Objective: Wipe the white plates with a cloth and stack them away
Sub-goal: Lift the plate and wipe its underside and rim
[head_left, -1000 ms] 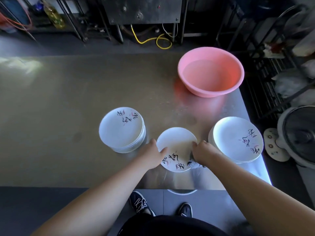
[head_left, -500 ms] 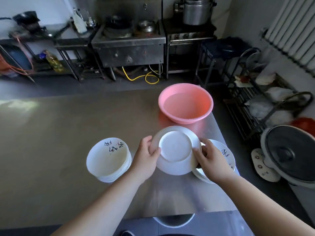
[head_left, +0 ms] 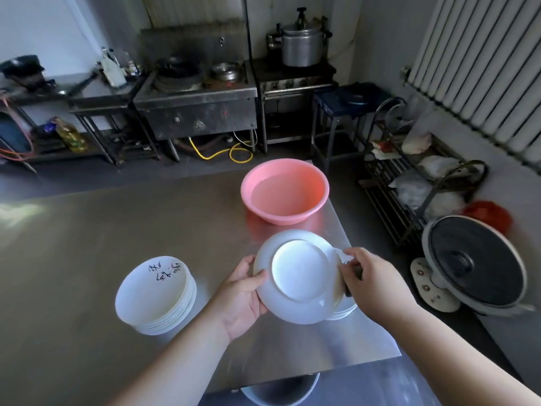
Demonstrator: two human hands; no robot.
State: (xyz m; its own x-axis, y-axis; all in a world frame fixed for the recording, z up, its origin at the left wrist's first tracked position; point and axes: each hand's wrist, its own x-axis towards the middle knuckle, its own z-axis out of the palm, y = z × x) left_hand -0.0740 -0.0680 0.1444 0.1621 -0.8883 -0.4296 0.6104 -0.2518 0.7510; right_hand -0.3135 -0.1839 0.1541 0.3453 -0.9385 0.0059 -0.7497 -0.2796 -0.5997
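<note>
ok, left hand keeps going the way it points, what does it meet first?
The upturned plate, whose rim the left hand grips; beyond it, probably the pink basin, depth unclear.

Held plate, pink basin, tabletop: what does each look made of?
The held plate looks like glazed ceramic, possibly melamine: it is white and glossy, with a raised foot ring on its underside. The pink basin is likely plastic: even colour, smooth semi-matte wall, rolled rim. The tabletop looks like brushed stainless steel sheet: it is grey and mirrors the basin's pink.
</note>
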